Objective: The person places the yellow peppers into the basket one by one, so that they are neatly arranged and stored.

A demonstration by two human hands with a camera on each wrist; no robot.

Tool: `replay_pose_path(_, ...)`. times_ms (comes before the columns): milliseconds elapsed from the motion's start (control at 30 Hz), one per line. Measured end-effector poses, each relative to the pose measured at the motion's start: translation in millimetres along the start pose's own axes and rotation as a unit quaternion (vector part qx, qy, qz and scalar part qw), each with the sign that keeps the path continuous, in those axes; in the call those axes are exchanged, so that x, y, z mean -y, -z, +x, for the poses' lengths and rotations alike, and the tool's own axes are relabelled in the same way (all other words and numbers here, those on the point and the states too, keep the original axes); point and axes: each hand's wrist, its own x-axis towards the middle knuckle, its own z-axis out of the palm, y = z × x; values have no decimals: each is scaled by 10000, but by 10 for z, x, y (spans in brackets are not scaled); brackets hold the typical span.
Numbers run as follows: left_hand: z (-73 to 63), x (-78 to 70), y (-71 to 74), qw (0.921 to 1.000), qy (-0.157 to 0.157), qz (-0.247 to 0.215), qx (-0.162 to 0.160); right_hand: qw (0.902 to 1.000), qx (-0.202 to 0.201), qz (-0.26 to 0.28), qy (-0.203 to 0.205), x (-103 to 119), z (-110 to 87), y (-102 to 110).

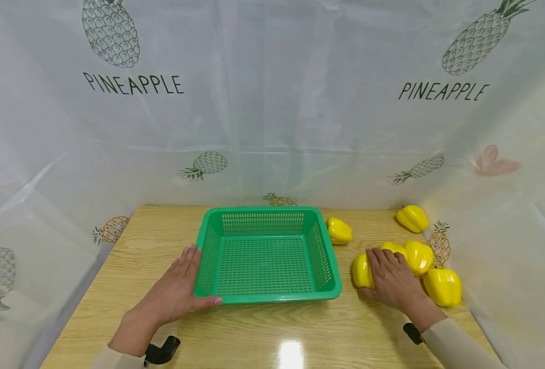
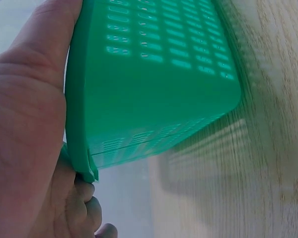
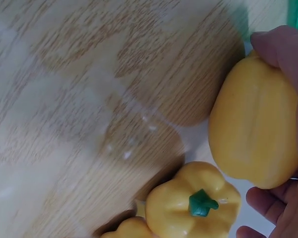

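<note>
Two printed words can be read, both PINEAPPLE in thin dark capitals, and both stand on the pale sheet [image 1: 263, 113] that hangs beyond the basket [image 1: 267, 298]. The first word [image 1: 134, 83] sits beyond the basket and to its left, dipping slightly toward its last letter, directly under a large pineapple drawing [image 1: 110, 33]. The second word [image 1: 444, 91] sits beyond the basket and to its right, its letters slanting, beneath another pineapple drawing [image 1: 477, 41] that tilts.
</note>
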Motion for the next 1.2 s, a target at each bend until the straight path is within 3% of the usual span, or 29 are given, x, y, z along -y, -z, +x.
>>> replay_pose_path(433,-12,11,-25,9999,46,-109,43,9996,-234,-20,136,-2,57,-64)
replay_pose_path(700,-25,-25,-32,10000,36,-42,-58,9963,-777,-135,348,-31,168,-18)
replay_pose_path(1200,-68,-50,-73,9999,91,-100,-9,9924,-1107,-177,508,-125,344,93)
